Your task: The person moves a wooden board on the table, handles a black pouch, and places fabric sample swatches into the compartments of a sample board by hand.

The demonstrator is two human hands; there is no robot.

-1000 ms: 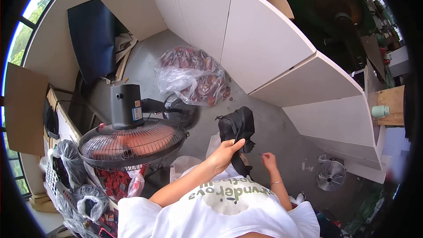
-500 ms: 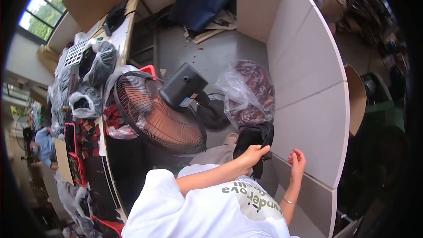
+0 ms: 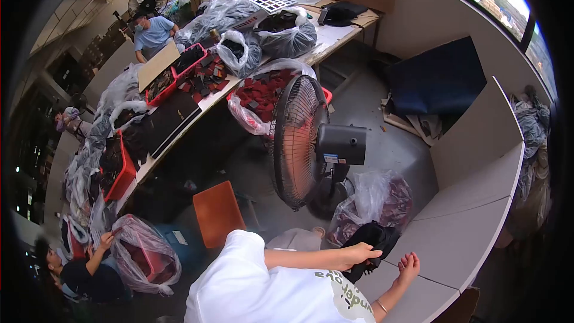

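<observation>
My left hand (image 3: 362, 254) reaches across the front of my white shirt, its fingers closed at a black bag (image 3: 378, 237) that looks like soft cloth. Part of the bag and some of the fingertips are hidden behind the hand. To its right, my right hand (image 3: 409, 265) is raised beside a pale panel (image 3: 472, 221), apart from the bag. Its fingers are loosely bent, with nothing visible in them. Just beyond the black bag, a clear plastic sack (image 3: 373, 200) of dark red pieces stands on the floor.
A floor fan (image 3: 305, 143) stands ahead of me beside an orange stool (image 3: 218, 212). The long table (image 3: 206, 107) bears plastic bags and red bins. One person (image 3: 152, 33) is behind it; another (image 3: 89, 269) handles a bagged red bin (image 3: 143, 248) at lower left.
My view has swung left, bringing more of the table, the stool and other people into sight. My left hand stays at the black bag; my right hand remains beside the panel.
</observation>
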